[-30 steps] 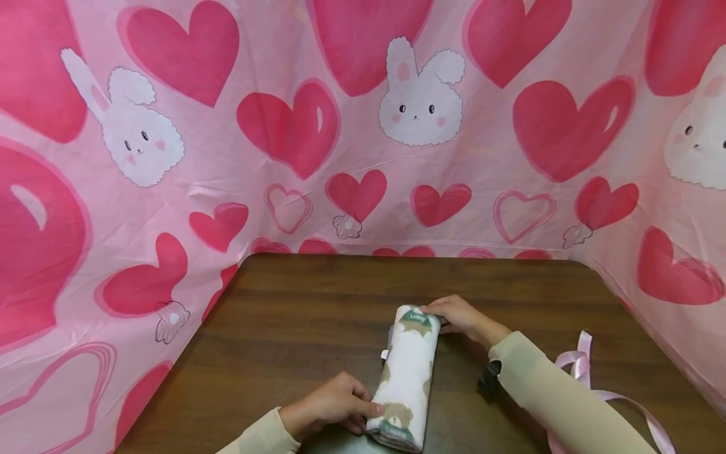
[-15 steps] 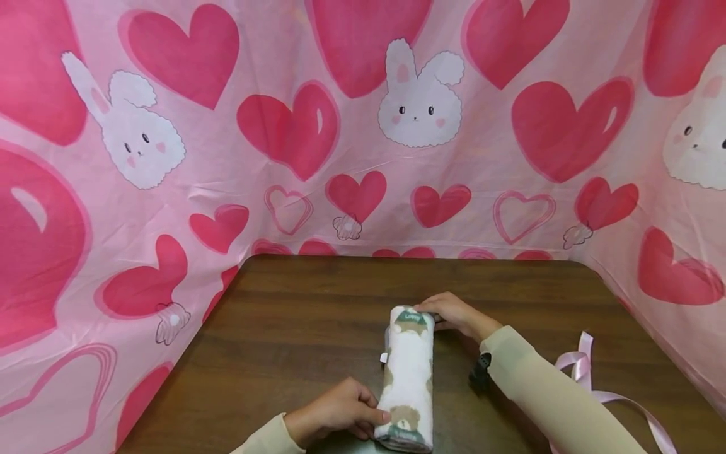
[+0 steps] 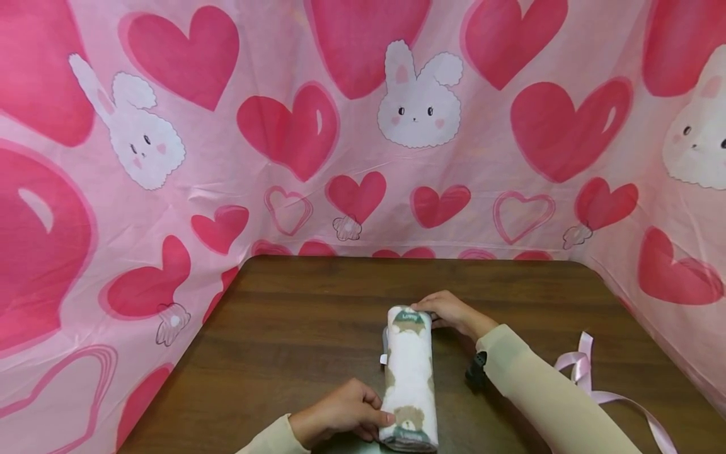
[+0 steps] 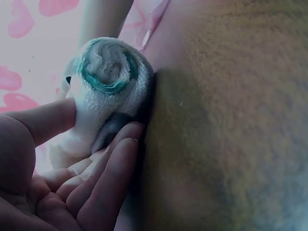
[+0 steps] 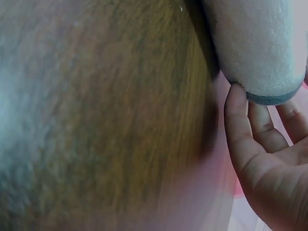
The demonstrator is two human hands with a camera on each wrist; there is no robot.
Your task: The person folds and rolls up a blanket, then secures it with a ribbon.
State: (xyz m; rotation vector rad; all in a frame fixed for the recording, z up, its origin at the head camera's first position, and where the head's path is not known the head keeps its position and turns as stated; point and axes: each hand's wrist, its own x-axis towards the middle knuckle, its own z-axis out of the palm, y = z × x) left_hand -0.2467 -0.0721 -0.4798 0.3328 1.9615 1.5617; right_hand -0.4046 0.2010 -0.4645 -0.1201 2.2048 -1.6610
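Note:
A rolled white towel (image 3: 409, 372) with brown bears and green patches lies lengthwise on the wooden table. My left hand (image 3: 346, 413) grips its near end, thumb on top and the other fingers low along the left side. In the left wrist view the towel's spiral end (image 4: 108, 72) faces the camera, green edging showing within the coil. At the far end, my right hand (image 3: 454, 313) holds the right corner of the roll. The right wrist view shows its fingers (image 5: 237, 108) around the dark-edged end. A small white tag (image 3: 384, 359) sticks out on the roll's left side.
A loose pink ribbon (image 3: 615, 397) lies on the table (image 3: 295, 328) to the right, partly behind the right sleeve (image 3: 539, 384). A pink curtain (image 3: 476, 151) with hearts and rabbits stands around the back and sides.
The towel has turned a little: its near end has shifted right and its far end left, so it lies straighter. Both hands have moved along with it, keeping hold.

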